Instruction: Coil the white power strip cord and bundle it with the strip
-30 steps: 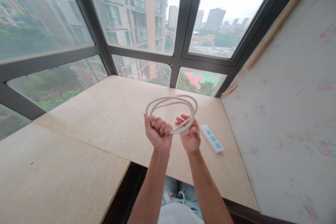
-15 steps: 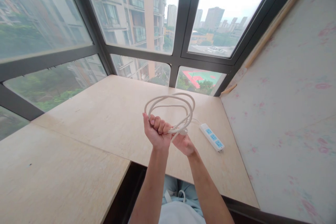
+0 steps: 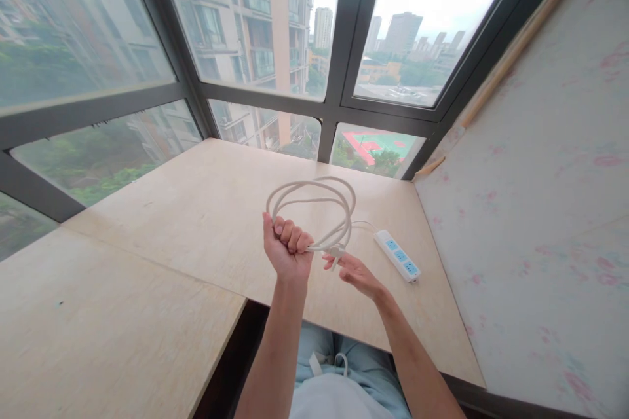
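A white power cord [image 3: 314, 200] is gathered into several loops above the tabletop. My left hand [image 3: 289, 245] is closed in a fist around the lower left of the coil. The cord's white plug [image 3: 337, 251] hangs at the lower right of the loops. Just below it, my right hand [image 3: 358, 273] has its fingers stretched out and apart; the fingertips reach the plug, though whether they touch it I cannot tell. From the coil the cord runs right to a white power strip [image 3: 397, 255] with blue sockets, lying on the table to the right of my hands.
The pale tabletop [image 3: 147, 229] spreads under and around my hands, with a dark gap [image 3: 236, 347] at its near edge. Dark window frames [image 3: 265, 99] border its far and left sides. A wall with floral paper [image 3: 531, 229] closes off the right.
My right hand has drawn back to the right and its fingers have opened away from the coil. My left hand and the coil have shifted slightly left. The power strip stays put.
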Demonstrator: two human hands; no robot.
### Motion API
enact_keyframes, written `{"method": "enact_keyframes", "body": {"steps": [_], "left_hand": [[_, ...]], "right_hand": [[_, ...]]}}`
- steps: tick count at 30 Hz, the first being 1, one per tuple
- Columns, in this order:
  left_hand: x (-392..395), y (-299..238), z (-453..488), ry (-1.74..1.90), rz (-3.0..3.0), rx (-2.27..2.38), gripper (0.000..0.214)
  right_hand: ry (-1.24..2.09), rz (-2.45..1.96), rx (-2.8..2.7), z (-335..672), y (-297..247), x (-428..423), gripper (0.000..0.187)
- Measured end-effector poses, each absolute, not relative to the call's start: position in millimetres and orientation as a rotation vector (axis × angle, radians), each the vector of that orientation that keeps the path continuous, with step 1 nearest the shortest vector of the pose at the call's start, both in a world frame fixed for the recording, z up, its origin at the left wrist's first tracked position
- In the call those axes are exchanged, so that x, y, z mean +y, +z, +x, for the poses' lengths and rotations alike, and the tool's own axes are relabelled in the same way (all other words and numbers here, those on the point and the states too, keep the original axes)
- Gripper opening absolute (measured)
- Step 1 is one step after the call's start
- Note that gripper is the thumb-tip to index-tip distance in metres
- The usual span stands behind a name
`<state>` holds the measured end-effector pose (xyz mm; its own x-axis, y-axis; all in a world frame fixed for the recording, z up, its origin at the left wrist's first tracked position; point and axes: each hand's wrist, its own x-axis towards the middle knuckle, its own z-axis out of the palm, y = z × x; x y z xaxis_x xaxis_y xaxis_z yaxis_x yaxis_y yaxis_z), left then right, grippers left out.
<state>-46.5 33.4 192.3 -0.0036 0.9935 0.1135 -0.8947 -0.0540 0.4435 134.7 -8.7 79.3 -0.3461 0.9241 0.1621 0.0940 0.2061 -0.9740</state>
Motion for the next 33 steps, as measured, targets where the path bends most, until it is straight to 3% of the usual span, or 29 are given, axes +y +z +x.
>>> {"method": "enact_keyframes", "body": {"steps": [6, 15, 17, 21, 33], "left_hand": [[31, 202, -58, 1.571, 0.378, 0.174, 0.049], [36, 189, -38, 1.598, 0.181, 0.115, 0.049], [36, 188, -31, 1.602, 0.173, 0.161, 0.05], [34, 187, -21, 1.62, 0.119, 0.26, 0.05], [30, 175, 2, 1.671, -0.016, 0.539, 0.05]], "right_hand": [[1.063, -1.063, -1.666, 127, 64, -9, 0.037], [1.163, -0.646, -0.48, 54, 110, -19, 0.024], [1.172, -0.599, -0.353, 38, 120, -17, 0.031], [1.255, -0.539, -0.344, 28, 133, -12, 0.052], [1.243, -0.679, -0.299, 39, 148, 13, 0.027]]}}
